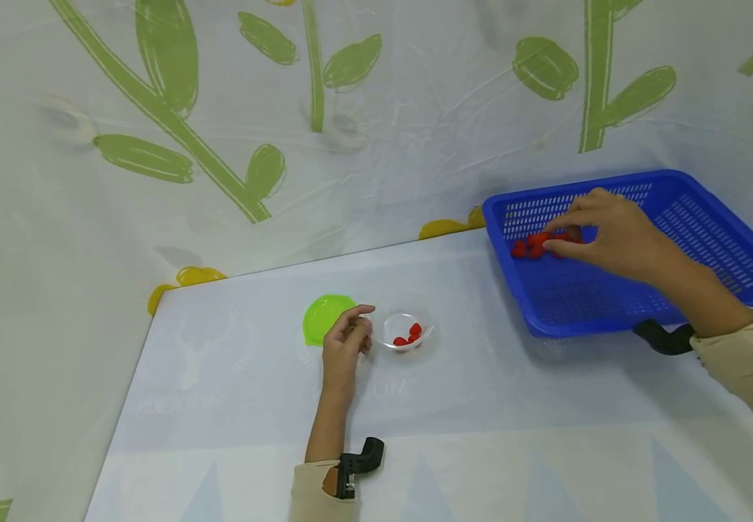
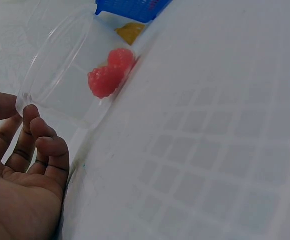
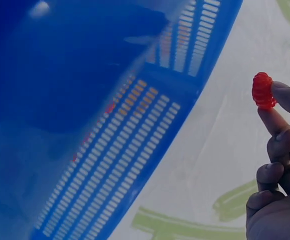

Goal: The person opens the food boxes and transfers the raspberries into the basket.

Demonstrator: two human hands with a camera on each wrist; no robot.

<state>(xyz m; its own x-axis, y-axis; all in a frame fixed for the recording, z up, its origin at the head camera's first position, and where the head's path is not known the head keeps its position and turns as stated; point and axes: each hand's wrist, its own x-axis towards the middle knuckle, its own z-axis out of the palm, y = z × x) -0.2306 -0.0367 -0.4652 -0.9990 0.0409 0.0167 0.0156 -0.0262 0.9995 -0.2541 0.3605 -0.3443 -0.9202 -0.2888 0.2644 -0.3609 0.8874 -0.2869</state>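
My left hand pinches the rim of a clear plastic bowl between thumb and fingers. Inside that bowl lie a few red raspberries, real or toy I cannot tell. Over the blue basket is my right hand, with thumb and a fingertip pinching one raspberry, best seen in the right wrist view. Several more raspberries sit at the left side of the basket, partly hidden by the right hand.
A bright green round lid-like piece lies left of the bowl, partly behind my left hand. Both stand on a white-covered table. A plastic sheet with green leaf prints rises behind the table's back edge.
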